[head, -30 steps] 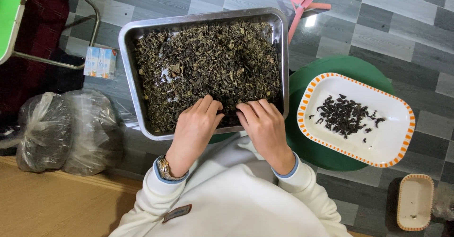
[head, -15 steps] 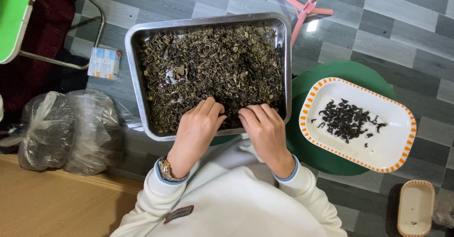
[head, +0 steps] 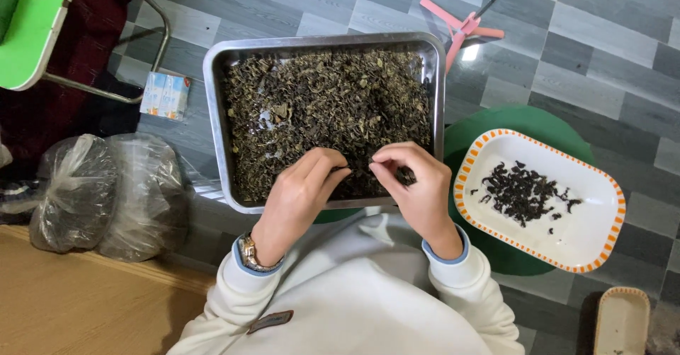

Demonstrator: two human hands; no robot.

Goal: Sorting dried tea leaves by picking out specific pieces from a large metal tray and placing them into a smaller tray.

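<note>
**Hands in the leaf tray**

The right hand (head: 418,185) has its fingers curled in, thumb and forefinger pinched together, and a small clump of dark leaves (head: 406,176) sits cupped against the palm. The left hand (head: 301,189) lies just beside it, fingers bent and close together, tips pointing at the right hand's; whether it grips any leaf cannot be told. A watch (head: 249,253) shows at the left wrist, and white sleeves with pale blue cuffs cover both arms.

Both hands rest over the near edge of a metal tray (head: 214,128), which is filled with dried, dark green-brown leaves (head: 326,100) spread across its floor. The tray stands on grey floor tiles.

Right of the tray, a white dish (head: 588,235) with an orange-marked rim lies on a green round stool (head: 524,118) and holds a small heap of darker sorted leaves (head: 520,192). Far right, a pink stand (head: 460,26). Left, two clear plastic bags (head: 106,192), a small box (head: 164,94), and a green chair (head: 35,29).
</note>
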